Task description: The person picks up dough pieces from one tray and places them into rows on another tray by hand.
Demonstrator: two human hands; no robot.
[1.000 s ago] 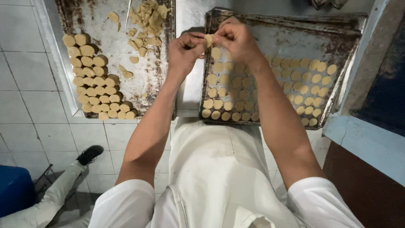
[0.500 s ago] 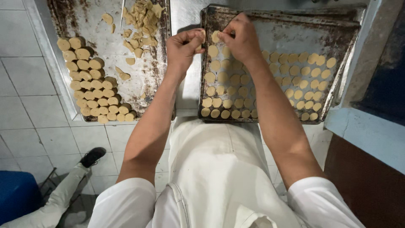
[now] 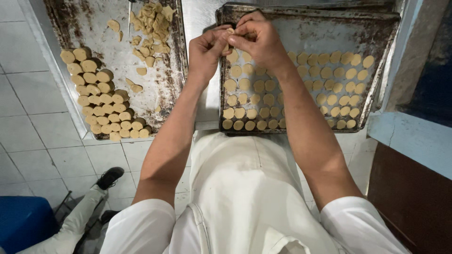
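**Two worn trays on a steel counter, both hands pinching one bit of dough**

White tiled floor [image 3: 42,155] down below, and a steel counter [image 3: 200,19] up top with two battered, stained baking trays side by side. Both arms are stretched straight out from the white top, bare from the short sleeves down, and the hands meet over the far left corner of the right tray [image 3: 381,56]. The left hand [image 3: 205,51] and right hand [image 3: 256,40] are curled in and touching at the fingertips, together pinching a small dough piece [image 3: 230,32] held just above the tray. Most of it is hidden by fingers, so I can't make out its shape.

Under the hands the right tray is covered with flat round dough discs [image 3: 329,84] in loose rows. The left tray [image 3: 84,23] has thick cut dough cylinders [image 3: 106,108] packed along its left and near edge, plus a heap of ragged dough scraps [image 3: 153,23] at the far end.

Bottom left, another person's pale trouser leg and black shoe [image 3: 109,177], next to something blue [image 3: 26,223].
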